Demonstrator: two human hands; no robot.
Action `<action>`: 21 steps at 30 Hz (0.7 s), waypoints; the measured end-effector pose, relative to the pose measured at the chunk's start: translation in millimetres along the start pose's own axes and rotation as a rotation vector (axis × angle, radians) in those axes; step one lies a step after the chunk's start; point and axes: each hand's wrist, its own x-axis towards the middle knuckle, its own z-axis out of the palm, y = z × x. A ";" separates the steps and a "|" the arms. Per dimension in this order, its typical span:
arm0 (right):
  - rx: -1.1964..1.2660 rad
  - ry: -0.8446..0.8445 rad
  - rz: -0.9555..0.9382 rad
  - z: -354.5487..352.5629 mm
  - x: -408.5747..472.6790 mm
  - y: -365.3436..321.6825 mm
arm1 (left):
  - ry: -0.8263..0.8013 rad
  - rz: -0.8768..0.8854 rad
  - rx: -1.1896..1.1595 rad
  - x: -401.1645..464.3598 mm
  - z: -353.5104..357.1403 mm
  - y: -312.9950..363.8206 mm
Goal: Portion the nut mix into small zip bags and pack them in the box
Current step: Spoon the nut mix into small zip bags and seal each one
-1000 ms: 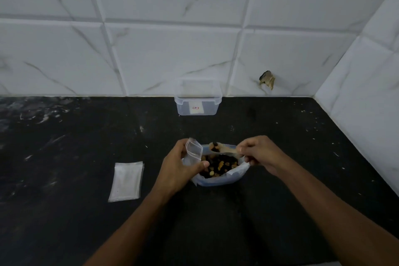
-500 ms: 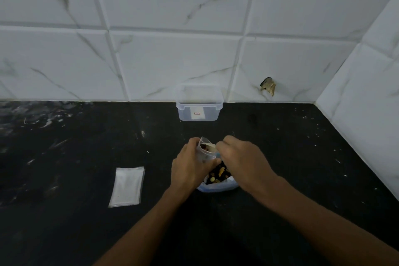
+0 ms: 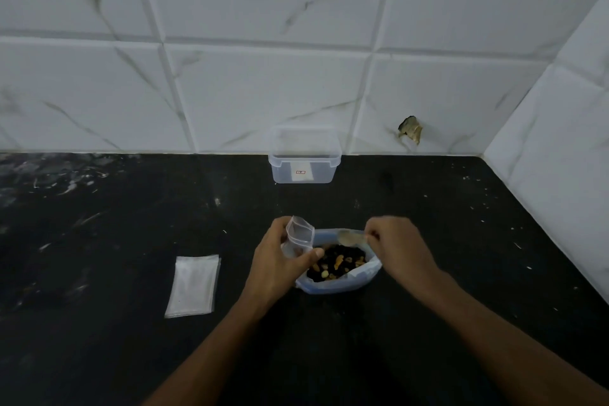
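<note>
My left hand [image 3: 280, 260] pinches a small zip bag [image 3: 299, 238] upright at the rim of the big bag of nut mix [image 3: 336, 262], which sits mid-desk [image 3: 99, 356]. My right hand [image 3: 398, 249] is curled round a spoon [image 3: 351, 237] held just above the mix — its bowl looks empty. The clear box [image 3: 304, 155] stands against the wall behind, well apart, and spare bags [image 3: 194, 285] lie flat to the left.

Clear glossy plastic zip bag [image 3: 298, 239] and box [image 3: 304, 158]; matt, scuffed black counter [image 3: 131, 323], seemingly stone.
</note>
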 end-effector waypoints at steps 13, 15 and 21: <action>0.121 -0.053 0.117 74.8 -3.6 -6.5 | -0.054 -0.031 -0.083 -4.7 6.2 -1.3; 0.172 -0.067 0.125 77.6 -1.4 -6.5 | -0.050 -0.034 -0.089 -4.9 7.7 -1.3; 0.115 -0.097 0.159 76.7 9.0 -2.1 | -0.046 -0.042 -0.092 -3.8 6.6 -0.9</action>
